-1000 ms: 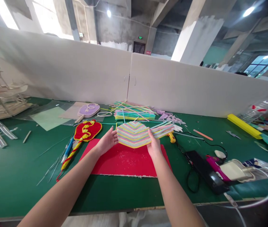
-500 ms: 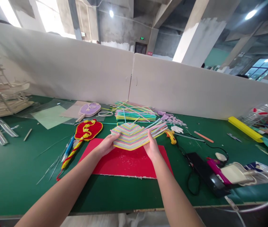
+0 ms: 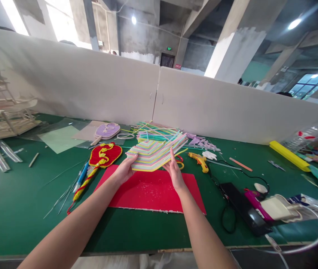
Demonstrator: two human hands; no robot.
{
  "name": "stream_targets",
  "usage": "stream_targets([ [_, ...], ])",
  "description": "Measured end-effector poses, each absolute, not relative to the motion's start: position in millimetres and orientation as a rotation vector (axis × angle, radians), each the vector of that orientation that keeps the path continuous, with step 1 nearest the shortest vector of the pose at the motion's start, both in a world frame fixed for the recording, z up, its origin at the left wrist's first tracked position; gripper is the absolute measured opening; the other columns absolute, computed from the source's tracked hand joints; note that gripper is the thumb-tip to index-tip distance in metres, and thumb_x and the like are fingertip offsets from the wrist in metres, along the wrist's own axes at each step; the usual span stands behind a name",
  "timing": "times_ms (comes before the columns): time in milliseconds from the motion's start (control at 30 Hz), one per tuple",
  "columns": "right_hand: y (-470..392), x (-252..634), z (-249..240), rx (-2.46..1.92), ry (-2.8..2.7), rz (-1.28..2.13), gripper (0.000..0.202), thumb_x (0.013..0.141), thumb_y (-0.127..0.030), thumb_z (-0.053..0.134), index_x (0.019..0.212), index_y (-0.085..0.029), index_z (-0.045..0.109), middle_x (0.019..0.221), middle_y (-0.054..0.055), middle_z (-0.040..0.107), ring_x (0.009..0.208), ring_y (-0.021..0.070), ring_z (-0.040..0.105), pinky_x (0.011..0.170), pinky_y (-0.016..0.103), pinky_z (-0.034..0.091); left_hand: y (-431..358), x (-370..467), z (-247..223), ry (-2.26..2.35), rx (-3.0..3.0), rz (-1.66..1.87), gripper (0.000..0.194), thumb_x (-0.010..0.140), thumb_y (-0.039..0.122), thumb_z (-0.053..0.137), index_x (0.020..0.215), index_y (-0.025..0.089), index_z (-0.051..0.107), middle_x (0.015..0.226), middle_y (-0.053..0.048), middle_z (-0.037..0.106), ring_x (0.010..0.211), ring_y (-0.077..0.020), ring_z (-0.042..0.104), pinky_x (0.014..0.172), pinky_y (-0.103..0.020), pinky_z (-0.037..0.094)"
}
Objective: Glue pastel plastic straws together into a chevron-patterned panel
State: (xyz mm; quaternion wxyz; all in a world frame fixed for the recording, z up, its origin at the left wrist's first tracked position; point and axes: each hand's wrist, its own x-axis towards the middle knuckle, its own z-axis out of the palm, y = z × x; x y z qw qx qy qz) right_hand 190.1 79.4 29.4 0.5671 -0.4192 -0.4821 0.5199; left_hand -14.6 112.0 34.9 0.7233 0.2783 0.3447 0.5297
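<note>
A striped piece made of pastel fuzzy strips (image 3: 150, 156) is held above a red board (image 3: 153, 190); its stripes bend in a V shape and loose strip ends fan out at the upper right. My left hand (image 3: 125, 169) grips its left edge, thumb on top. On the right side, my right hand (image 3: 174, 172) holds it with the thumb raised along the edge and fingers beneath. Behind the piece lies a pile of loose pastel strips (image 3: 159, 130). Scissors with red and yellow handles (image 3: 180, 163) show partly past the right hand.
Left of the board lies a red fan with a yellow handle (image 3: 105, 155), and a purple fan (image 3: 107, 130) lies behind it. To the right are a yellow glue gun (image 3: 199, 160), a black power strip (image 3: 243, 207) and cables. A white partition (image 3: 209, 108) stands behind.
The striped piece has shifted slightly left and up, and its right side is tilted upward. Both hands moved with it, uncovering the scissors and more of the glue gun.
</note>
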Motion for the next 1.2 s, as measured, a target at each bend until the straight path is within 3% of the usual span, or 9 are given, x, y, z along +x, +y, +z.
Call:
stream_targets([
  [133, 78.2, 193.3, 29.0, -0.943, -1.292, 1.155, 0.075, 0.077, -0.074, 0.046, 0.141, -0.035, 0.04, 0.147, 0.0, 0.042, 0.14, 0.0199, 0.029, 0.108, 0.038, 0.035, 108.7, -11.6, 32.3, 0.747, 0.638, 1.095, 0.037, 0.084, 0.018, 0.061, 0.12, 0.01, 0.058, 0.105, -0.013, 0.072, 0.103, -0.0277, 0.066, 0.097, -0.04, 0.05],
  [267, 79.1, 193.9, 27.1, -0.972, -1.366, 1.116, 0.075, 0.082, -0.073, 0.038, 0.145, -0.035, 0.03, 0.155, -0.005, 0.024, 0.145, 0.0183, 0.013, 0.114, 0.038, 0.025, 107.1, -11.0, 32.0, 0.721, 0.639, 1.072, 0.034, 0.084, 0.016, 0.06, 0.118, 0.009, 0.059, 0.104, -0.013, 0.073, 0.102, -0.0273, 0.067, 0.099, -0.04, 0.049],
  [433, 80.7, 193.7, 26.1, -0.961, -1.469, 1.022, 0.075, 0.087, -0.07, 0.029, 0.15, -0.029, 0.021, 0.158, -0.004, 0.013, 0.146, 0.0177, 0.006, 0.119, 0.038, 0.008, 108.2, -12.0, 29.9, 0.698, 0.652, 1.074, 0.038, 0.083, 0.018, 0.064, 0.119, 0.009, 0.058, 0.106, -0.014, 0.072, 0.104, -0.0279, 0.066, 0.101, -0.041, 0.047],
  [567, 80.6, 194.1, 27.3, -0.973, -1.511, 0.976, 0.073, 0.09, -0.067, 0.026, 0.15, -0.028, 0.017, 0.158, -0.006, 0.009, 0.146, 0.0157, 0.003, 0.119, 0.037, 0.006, 109.8, -12.1, 27.9, 0.698, 0.658, 1.083, 0.037, 0.082, 0.019, 0.065, 0.117, 0.008, 0.059, 0.106, -0.014, 0.072, 0.105, -0.028, 0.065, 0.102, -0.041, 0.046],
  [833, 78.9, 193.9, 28.5, -0.991, -1.506, 0.959, 0.07, 0.092, -0.063, 0.023, 0.15, -0.023, 0.02, 0.157, -0.003, 0.013, 0.145, 0.0164, 0.009, 0.119, 0.036, 0.01, 109.6, -12.4, 26.1, 0.72, 0.692, 1.084, 0.036, 0.08, 0.022, 0.067, 0.113, 0.009, 0.06, 0.107, -0.014, 0.072, 0.105, -0.0285, 0.065, 0.099, -0.041, 0.048],
  [1067, 79.8, 192.7, 30.4, -1.026, -1.511, 0.925, 0.069, 0.091, -0.064, 0.023, 0.149, -0.026, 0.024, 0.156, -0.003, 0.019, 0.145, 0.0162, 0.012, 0.119, 0.034, 0.012, 111.7, -13.6, 27.6, 0.779, 0.703, 1.128, 0.034, 0.076, 0.028, 0.07, 0.104, 0.01, 0.065, 0.096, -0.013, 0.074, 0.095, -0.0275, 0.069, 0.087, -0.037, 0.055],
  [1200, 77.4, 188.5, 29.3, -1.117, -1.42, 0.937, 0.077, 0.088, -0.069, 0.028, 0.147, -0.021, 0.031, 0.154, 0.001, 0.026, 0.144, 0.0183, 0.018, 0.118, 0.035, 0.016, 111.2, -15.1, 31.3, 0.8, 0.769, 1.196, 0.05, 0.071, 0.032, 0.074, 0.116, 0.014, 0.062, 0.099, -0.01, 0.073, 0.088, -0.0247, 0.07, 0.08, -0.033, 0.056],
])
